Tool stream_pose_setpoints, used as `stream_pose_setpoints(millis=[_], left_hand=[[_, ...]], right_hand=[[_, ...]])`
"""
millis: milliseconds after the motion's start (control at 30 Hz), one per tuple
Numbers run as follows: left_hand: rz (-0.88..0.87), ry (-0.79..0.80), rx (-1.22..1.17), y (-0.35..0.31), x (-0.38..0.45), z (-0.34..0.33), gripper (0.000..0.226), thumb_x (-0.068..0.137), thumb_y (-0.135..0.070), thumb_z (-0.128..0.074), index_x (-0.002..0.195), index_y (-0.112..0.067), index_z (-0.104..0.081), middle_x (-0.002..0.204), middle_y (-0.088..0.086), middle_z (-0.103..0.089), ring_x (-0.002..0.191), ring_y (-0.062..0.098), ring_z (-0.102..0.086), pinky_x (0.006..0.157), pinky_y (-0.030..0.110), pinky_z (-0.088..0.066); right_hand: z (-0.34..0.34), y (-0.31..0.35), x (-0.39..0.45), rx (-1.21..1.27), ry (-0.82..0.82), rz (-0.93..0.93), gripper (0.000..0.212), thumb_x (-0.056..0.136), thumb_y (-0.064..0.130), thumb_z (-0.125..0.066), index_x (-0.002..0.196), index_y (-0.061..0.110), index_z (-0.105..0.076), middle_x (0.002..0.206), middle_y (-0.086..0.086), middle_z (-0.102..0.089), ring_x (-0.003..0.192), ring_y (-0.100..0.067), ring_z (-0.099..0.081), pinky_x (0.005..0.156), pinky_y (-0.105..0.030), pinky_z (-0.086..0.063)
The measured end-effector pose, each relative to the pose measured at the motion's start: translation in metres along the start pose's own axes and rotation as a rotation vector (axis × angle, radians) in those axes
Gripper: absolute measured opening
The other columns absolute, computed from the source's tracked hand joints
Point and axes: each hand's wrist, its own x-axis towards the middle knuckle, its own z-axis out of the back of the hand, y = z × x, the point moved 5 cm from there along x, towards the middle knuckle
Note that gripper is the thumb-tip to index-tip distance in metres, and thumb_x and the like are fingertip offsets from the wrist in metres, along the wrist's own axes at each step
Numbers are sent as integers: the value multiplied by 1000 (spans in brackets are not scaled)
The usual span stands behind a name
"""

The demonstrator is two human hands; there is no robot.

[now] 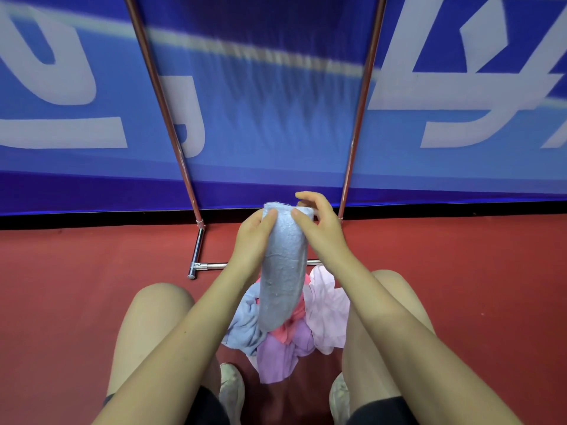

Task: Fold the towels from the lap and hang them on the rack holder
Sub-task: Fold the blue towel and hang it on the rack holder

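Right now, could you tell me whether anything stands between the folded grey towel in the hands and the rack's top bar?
Nothing visible does. Both the left hand and the right hand hold the grey towel up between the rack's two uprights. The space above it, up to the blurred top bar, is open; only the blue banner hangs behind.

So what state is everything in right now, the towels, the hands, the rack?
Grey towel: folded narrow, held upright above the lap.
Left hand: grips the towel's left side near the top.
Right hand: pinches the towel's top right edge.
Towel pile: crumpled, unfolded, between the knees.
Rack: standing; nothing hangs on the parts in view.
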Motion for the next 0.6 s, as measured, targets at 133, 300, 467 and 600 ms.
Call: stream_pose_setpoints(millis=[133, 300, 467, 600], left_hand=[[-18, -76, -120, -8, 1, 10, 23, 100, -20, -47, 100, -12, -69, 101, 7, -73, 91, 17, -67, 85, 35, -52], [-71, -80, -206, -15, -1, 15, 21, 100, -19, -49, 101, -12, -69, 96, 6, -71, 87, 16, -65, 81, 33, -53], [-94, -89, -188, -21, -6, 18, 21, 98, -19, -53, 107, -11, -71, 99, 10, -73, 91, 20, -66, 84, 37, -54], [-103, -132, -217, -25, -5, 30, 23, 97, -21, -54, 112, -15, -70, 107, 0, -74, 101, 16, -67, 95, 37, -51]], right_hand=[[-6, -13, 0, 50, 18, -96, 34, 89, 12, -59, 123, 13, -52, 112, -1, -60, 103, -13, -57, 86, -18, -47], [-28, -34, -6, -75, 180, -157, 32, 87, 12, -61, 118, 16, -54, 112, -1, -63, 103, -14, -59, 88, -24, -48], [-42, -32, -12, -31, 258, -155, 30, 86, 11, -63, 112, 24, -55, 110, 3, -63, 103, -9, -58, 89, -22, -47], [-45, -30, -11, 40, 267, -172, 29, 85, 14, -67, 112, 18, -58, 108, 2, -66, 99, -8, -62, 85, -21, -50]])
